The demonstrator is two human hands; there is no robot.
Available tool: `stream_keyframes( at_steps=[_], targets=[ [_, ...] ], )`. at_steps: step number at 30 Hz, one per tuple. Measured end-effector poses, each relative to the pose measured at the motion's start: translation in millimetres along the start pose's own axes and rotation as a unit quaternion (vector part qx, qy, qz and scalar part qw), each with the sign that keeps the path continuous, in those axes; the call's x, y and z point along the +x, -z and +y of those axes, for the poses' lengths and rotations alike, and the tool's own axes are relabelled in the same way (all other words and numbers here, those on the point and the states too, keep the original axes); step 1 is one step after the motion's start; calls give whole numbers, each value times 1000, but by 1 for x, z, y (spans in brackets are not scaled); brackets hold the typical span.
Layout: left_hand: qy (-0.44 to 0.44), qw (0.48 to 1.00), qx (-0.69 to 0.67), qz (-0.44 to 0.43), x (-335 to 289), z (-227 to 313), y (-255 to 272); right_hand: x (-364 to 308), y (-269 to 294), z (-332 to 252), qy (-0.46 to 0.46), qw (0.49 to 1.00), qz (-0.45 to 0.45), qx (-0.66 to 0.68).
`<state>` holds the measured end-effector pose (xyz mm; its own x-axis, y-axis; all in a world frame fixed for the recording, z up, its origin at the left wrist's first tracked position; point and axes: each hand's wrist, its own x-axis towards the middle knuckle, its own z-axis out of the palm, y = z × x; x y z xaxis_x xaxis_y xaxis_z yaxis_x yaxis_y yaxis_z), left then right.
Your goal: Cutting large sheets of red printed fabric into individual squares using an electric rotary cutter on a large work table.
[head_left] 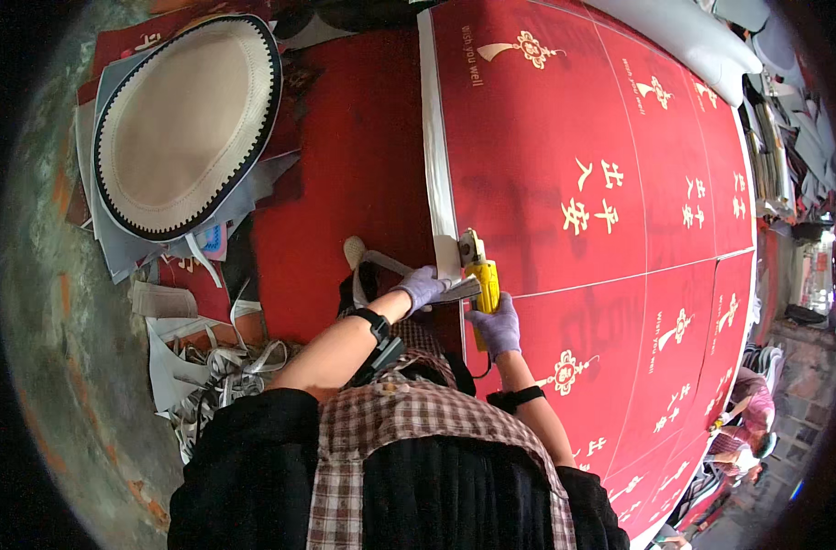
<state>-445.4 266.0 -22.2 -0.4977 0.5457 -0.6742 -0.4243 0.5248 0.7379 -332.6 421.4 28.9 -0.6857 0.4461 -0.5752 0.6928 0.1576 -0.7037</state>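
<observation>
A large red sheet of printed doormats (537, 128) lies spread out on my right, with pale lettering, knot ornaments and thin white dividing lines. Along its left side runs a white edge strip (434, 137). My right hand (498, 327), in a lilac glove, is wrapped round a yellow handheld electric cutter (485, 282). The cutter's metal head rests at the sheet's left border, pointing away from me. My left hand (421, 288), gloved too, is closed on the trimmed white strip just left of the cutter. A loose length of it hangs toward the floor.
Red carpet (345, 137) covers the floor at left. An oval beige mat (184, 128) tops a pile of mats there, with tangled offcut strips (239, 376) nearer me. A white roll (693, 46) borders the far end. Other people (748, 417) work at the lower right.
</observation>
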Motion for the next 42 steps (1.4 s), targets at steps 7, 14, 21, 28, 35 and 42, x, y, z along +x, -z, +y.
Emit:
stream_keyframes(
  at_steps=[7,14,21,28,35,42],
  targets=[
    [-12,948,293,-120,19,24,49,47,-15,-36,33,999,18,-21],
    [-257,920,293,-36,-36,43,195,96,-29,-118,17,995,31,-90],
    [-158,979,128,-17,-87,86,311,169,-54,-190,24,980,64,-185],
    [-256,949,66,170,-134,79,381,247,-74,-239,62,984,67,-151],
    [-181,772,-303,528,-119,21,400,327,-95,-303,51,987,44,-145],
    [-204,741,-323,552,-156,-75,415,425,-101,-332,103,988,13,-112]
  ],
)
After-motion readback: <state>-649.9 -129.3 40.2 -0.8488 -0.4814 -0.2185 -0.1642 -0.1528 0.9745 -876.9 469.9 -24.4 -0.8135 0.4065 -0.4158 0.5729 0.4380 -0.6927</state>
